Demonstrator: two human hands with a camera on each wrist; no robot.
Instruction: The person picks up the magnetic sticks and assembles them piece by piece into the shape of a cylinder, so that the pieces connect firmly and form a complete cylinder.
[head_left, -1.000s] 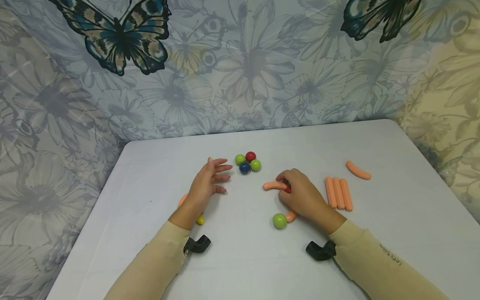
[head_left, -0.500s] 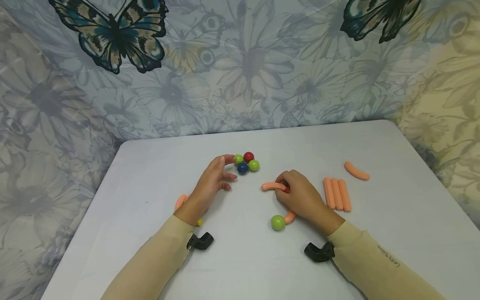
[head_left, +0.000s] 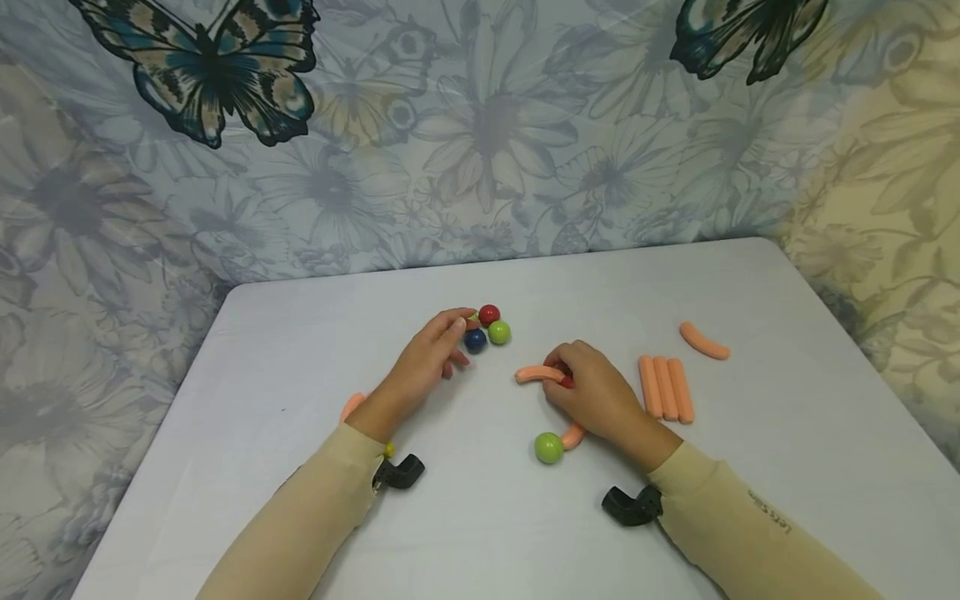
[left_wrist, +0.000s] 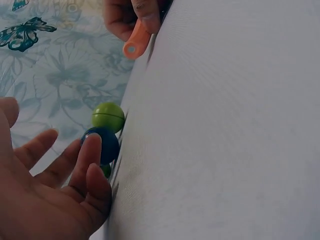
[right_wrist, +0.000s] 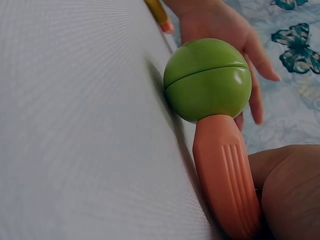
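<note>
My left hand (head_left: 429, 358) reaches to the ball cluster at the back centre, its fingers spread and loosely bent. A blue ball (left_wrist: 107, 145) is just beyond its fingertips; whether they touch cannot be told. A green ball beside it is mostly hidden by that hand. Another green ball (head_left: 498, 332) and a red ball (head_left: 489, 314) sit close by. My right hand (head_left: 596, 392) pinches a curved orange stick (head_left: 538, 374), with a bit of red showing at the fingers. Below that hand, a green ball (right_wrist: 207, 80) touches the end of another orange stick (right_wrist: 225, 175).
Right of my right hand, three straight orange sticks (head_left: 666, 388) lie side by side. A curved orange stick (head_left: 704, 341) lies behind them. An orange piece (head_left: 352, 406) and a yellow piece (head_left: 389, 450) show partly beneath my left wrist. The white table (head_left: 480, 533) meets a patterned backdrop.
My left hand has moved right and slightly forward to the ball cluster, now covering most of one green ball. The right hand keeps its hold on the curved orange stick. The view has shifted slightly.
</note>
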